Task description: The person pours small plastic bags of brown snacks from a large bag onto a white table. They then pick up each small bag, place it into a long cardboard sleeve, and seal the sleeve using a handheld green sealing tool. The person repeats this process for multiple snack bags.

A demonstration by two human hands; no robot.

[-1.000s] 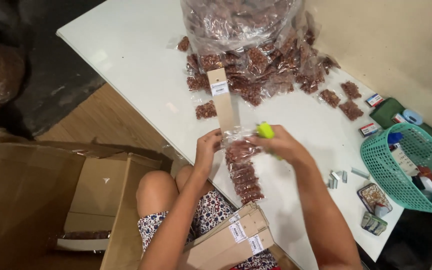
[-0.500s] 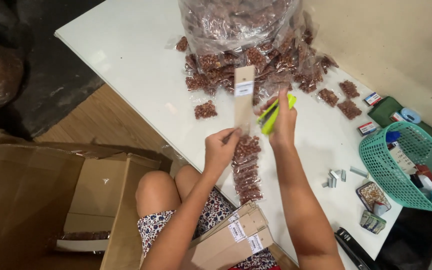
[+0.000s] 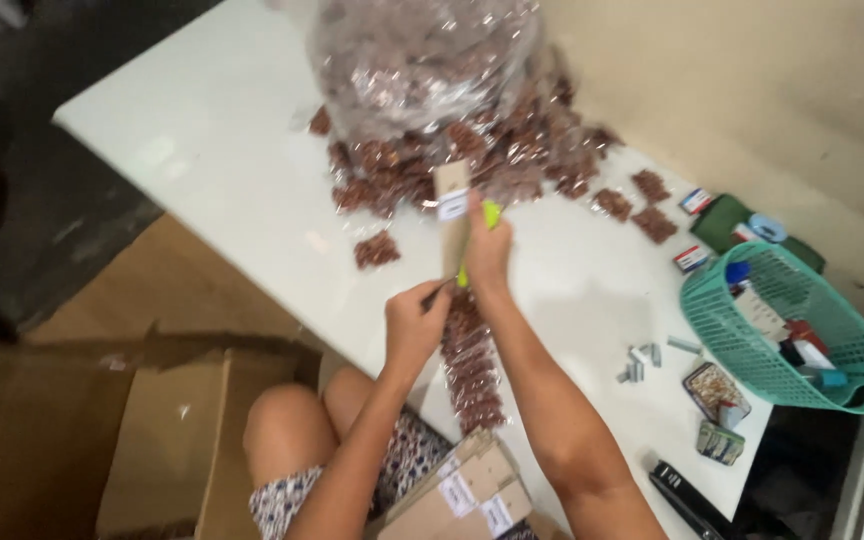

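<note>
Surface: white table (image 3: 222, 170) | floor dark | right hand (image 3: 487, 245) grips green stapler (image 3: 490, 215) | left hand (image 3: 414, 322) pinches packet strip (image 3: 470, 365)

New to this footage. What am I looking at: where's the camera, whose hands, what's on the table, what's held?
There is no machine here: a person works with two bare hands. The single picture comes from a camera on that person's head, looking down, so the arms enter from the bottom edge.

The right hand grips a yellow-green tool, probably a stapler, against a brown card strip. The left hand pinches the top of a string of small packets that trails toward the person.

On the white table lie a big clear bag of brown packets, loose packets around it, staple blocks, small tins and a teal basket of odds and ends. A stack of more card strips sits near the lap, and open cardboard boxes stand to the left.
</note>
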